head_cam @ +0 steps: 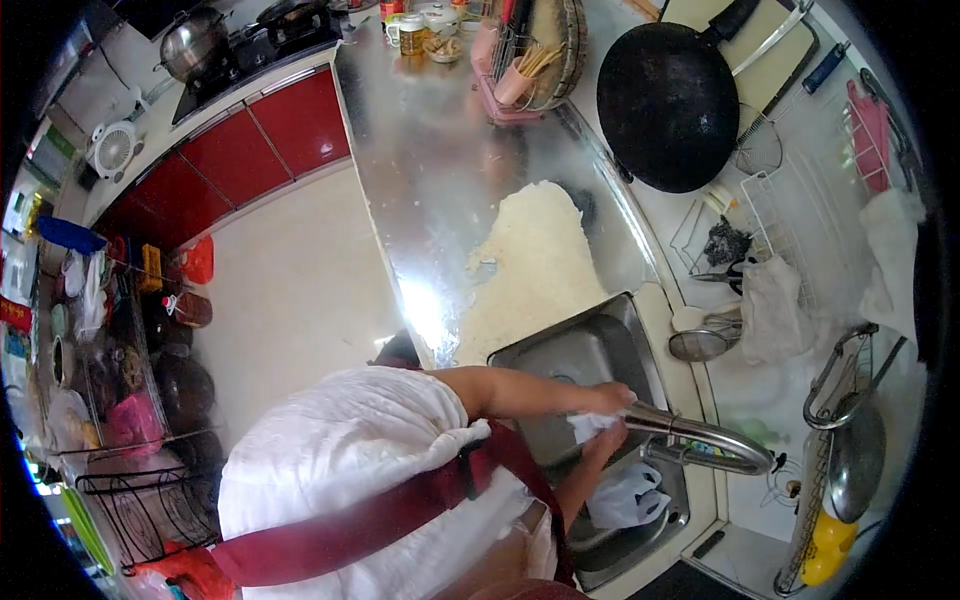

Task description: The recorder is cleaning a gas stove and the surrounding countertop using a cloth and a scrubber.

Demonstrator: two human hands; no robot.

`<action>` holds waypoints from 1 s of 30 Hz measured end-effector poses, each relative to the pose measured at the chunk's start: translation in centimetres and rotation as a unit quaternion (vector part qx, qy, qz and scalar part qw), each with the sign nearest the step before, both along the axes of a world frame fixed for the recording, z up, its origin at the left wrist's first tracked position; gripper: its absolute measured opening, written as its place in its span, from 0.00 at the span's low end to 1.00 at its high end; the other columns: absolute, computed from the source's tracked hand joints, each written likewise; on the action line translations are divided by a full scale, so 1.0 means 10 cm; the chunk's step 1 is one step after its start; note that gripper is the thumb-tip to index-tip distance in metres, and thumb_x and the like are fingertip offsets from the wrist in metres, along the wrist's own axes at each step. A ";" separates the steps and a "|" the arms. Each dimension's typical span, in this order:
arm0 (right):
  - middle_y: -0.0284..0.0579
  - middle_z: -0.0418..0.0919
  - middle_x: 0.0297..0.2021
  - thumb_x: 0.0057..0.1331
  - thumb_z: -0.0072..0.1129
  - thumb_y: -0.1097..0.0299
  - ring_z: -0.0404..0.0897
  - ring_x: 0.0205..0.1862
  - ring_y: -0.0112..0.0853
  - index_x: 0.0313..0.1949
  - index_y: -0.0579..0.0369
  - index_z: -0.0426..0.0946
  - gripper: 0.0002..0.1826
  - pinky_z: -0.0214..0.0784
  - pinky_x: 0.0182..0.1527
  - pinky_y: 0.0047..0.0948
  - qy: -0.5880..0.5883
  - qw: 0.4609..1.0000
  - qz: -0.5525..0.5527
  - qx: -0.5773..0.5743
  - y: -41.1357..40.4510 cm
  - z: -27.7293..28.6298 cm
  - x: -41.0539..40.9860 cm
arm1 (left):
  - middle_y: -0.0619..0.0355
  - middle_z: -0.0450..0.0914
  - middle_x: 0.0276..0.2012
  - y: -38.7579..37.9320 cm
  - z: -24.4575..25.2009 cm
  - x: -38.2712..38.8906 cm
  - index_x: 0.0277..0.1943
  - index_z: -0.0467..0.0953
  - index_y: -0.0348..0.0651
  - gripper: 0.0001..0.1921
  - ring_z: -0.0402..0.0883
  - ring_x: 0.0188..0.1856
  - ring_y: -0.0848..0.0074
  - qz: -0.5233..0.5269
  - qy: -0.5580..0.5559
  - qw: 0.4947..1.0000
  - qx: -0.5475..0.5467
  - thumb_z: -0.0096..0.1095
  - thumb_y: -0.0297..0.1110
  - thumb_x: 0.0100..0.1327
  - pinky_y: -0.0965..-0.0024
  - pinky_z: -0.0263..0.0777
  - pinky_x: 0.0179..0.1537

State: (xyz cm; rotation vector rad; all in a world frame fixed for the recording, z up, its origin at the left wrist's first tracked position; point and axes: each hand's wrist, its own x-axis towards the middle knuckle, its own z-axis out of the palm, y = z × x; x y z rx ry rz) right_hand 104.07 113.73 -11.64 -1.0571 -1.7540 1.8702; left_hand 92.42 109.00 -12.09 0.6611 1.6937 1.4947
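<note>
Over the double stainless-steel sink (570,360), both hands meet at a crumpled white cloth or paper (589,426) beneath the spout end of a large curved metal faucet (697,433). My left hand (613,397), on the upper arm in view, has its fingers closed at the cloth's top edge, close to the spout. My right hand (609,439) grips the cloth from below. The fingertips are partly hidden. A white plastic bag (628,495) lies in the lower basin, just under my right hand.
A wet-looking steel counter (427,165) with a pale cream patch (544,240) adjoins the sink. A black wok (667,105) leans at the wall. A strainer (697,345), scissors (724,277) and a hanging rag (776,311) are right of the sink. A pink utensil rack (510,112) stands farther back.
</note>
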 end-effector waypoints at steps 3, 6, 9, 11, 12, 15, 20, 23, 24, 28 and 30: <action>0.51 0.72 0.44 0.64 0.46 0.55 0.75 0.42 0.40 0.50 0.66 0.65 0.25 0.70 0.43 0.36 -0.144 0.979 -0.035 0.141 -0.18 0.40 -0.16 | 0.44 0.75 0.41 -0.08 0.00 -0.02 0.41 0.73 0.36 0.21 0.74 0.44 0.54 -0.002 0.230 0.973 -0.005 0.51 0.48 0.59 0.58 0.66 0.45; 0.51 0.74 0.39 0.63 0.47 0.58 0.76 0.37 0.39 0.47 0.66 0.67 0.22 0.72 0.39 0.36 -0.092 0.899 -0.092 0.419 0.27 -0.32 0.05 | 0.43 0.75 0.41 -0.18 0.30 -0.08 0.43 0.73 0.38 0.18 0.74 0.45 0.52 0.019 0.251 0.968 -0.009 0.53 0.43 0.56 0.58 0.66 0.45; 0.50 0.72 0.45 0.62 0.51 0.61 0.74 0.43 0.39 0.48 0.65 0.66 0.21 0.69 0.45 0.38 0.095 0.994 -0.043 -0.034 -0.02 0.19 -0.26 | 0.47 0.72 0.46 -0.24 0.39 -0.11 0.51 0.69 0.40 0.23 0.69 0.52 0.55 0.034 0.047 0.992 -0.108 0.53 0.48 0.58 0.61 0.63 0.53; 0.49 0.71 0.45 0.63 0.49 0.60 0.72 0.45 0.38 0.49 0.63 0.66 0.21 0.67 0.50 0.37 0.167 0.951 -0.124 -0.229 -0.09 0.33 -0.26 | 0.47 0.74 0.43 -0.39 0.70 0.02 0.45 0.73 0.43 0.18 0.73 0.47 0.60 -0.015 0.224 0.968 -0.111 0.55 0.44 0.56 0.64 0.66 0.47; 0.48 0.71 0.45 0.63 0.49 0.60 0.72 0.46 0.37 0.49 0.62 0.66 0.21 0.67 0.50 0.37 0.180 0.959 -0.106 -0.190 -0.06 0.25 -0.20 | 0.47 0.76 0.42 -0.46 0.87 0.05 0.43 0.75 0.44 0.15 0.75 0.45 0.62 -0.043 0.312 0.944 -0.100 0.55 0.42 0.55 0.65 0.68 0.44; 0.47 0.71 0.46 0.64 0.48 0.59 0.72 0.48 0.36 0.51 0.60 0.65 0.21 0.67 0.50 0.37 0.225 0.947 -0.097 -0.208 -0.04 0.31 -0.23 | 0.50 0.78 0.40 -0.43 0.92 -0.04 0.45 0.76 0.45 0.14 0.78 0.40 0.69 0.000 -0.056 0.995 -0.077 0.55 0.39 0.58 0.69 0.71 0.38; 0.46 0.70 0.49 0.63 0.53 0.60 0.71 0.50 0.36 0.55 0.58 0.62 0.24 0.66 0.51 0.37 0.208 0.964 -0.053 -0.159 -0.13 0.47 -0.26 | 0.56 0.77 0.42 -0.40 0.65 -0.07 0.56 0.66 0.42 0.21 0.75 0.38 0.75 0.008 -0.217 0.976 0.016 0.54 0.39 0.62 0.71 0.71 0.37; 0.46 0.70 0.49 0.59 0.59 0.65 0.72 0.49 0.35 0.56 0.58 0.61 0.27 0.67 0.50 0.36 0.160 0.982 -0.048 -0.086 -0.22 0.38 -0.30 | 0.56 0.76 0.42 -0.38 0.51 -0.06 0.56 0.66 0.41 0.21 0.75 0.38 0.76 0.023 -0.213 0.976 0.034 0.56 0.37 0.61 0.72 0.71 0.35; 0.46 0.70 0.49 0.59 0.59 0.65 0.72 0.49 0.35 0.56 0.58 0.61 0.27 0.67 0.50 0.36 0.160 0.982 -0.049 -0.087 -0.22 0.37 -0.33 | 0.55 0.76 0.43 -0.36 0.48 -0.05 0.56 0.66 0.41 0.22 0.75 0.38 0.74 0.048 -0.189 0.981 0.014 0.56 0.38 0.60 0.70 0.71 0.37; 0.46 0.71 0.46 0.57 0.59 0.70 0.74 0.44 0.35 0.52 0.60 0.64 0.25 0.70 0.44 0.34 0.188 0.968 -0.157 -0.046 -0.10 0.14 -0.19 | 0.50 0.77 0.40 -0.26 0.92 0.16 0.49 0.71 0.36 0.18 0.76 0.39 0.69 0.065 -0.032 0.982 -0.175 0.53 0.40 0.60 0.66 0.71 0.41; 0.45 0.72 0.45 0.58 0.59 0.69 0.75 0.43 0.34 0.52 0.59 0.65 0.23 0.71 0.43 0.34 0.175 0.980 -0.097 -0.022 -0.30 0.18 -0.67 | 0.50 0.77 0.39 -0.30 0.14 -0.31 0.47 0.71 0.37 0.18 0.77 0.39 0.70 0.063 0.049 0.991 -0.104 0.50 0.42 0.62 0.67 0.71 0.41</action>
